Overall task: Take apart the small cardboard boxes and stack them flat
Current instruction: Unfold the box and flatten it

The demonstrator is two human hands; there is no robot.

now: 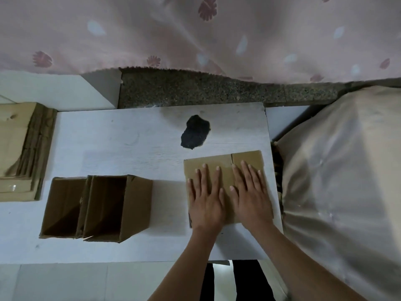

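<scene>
Two open boxes [97, 208] stand hollow beside hands pressing flattened cardboard [225, 164].

Pink leaf-print curtain [152, 29] behind white table [108, 137]

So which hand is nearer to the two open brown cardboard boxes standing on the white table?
Left. The left hand presses the flattened cardboard just right of the open boxes; the right hand lies beyond it.

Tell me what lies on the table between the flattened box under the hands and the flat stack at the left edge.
Two open boxes stand side by side on the table between the flattened box, pressed by the left hand and right hand, and the flat stack. The strip behind them looks free.
</scene>
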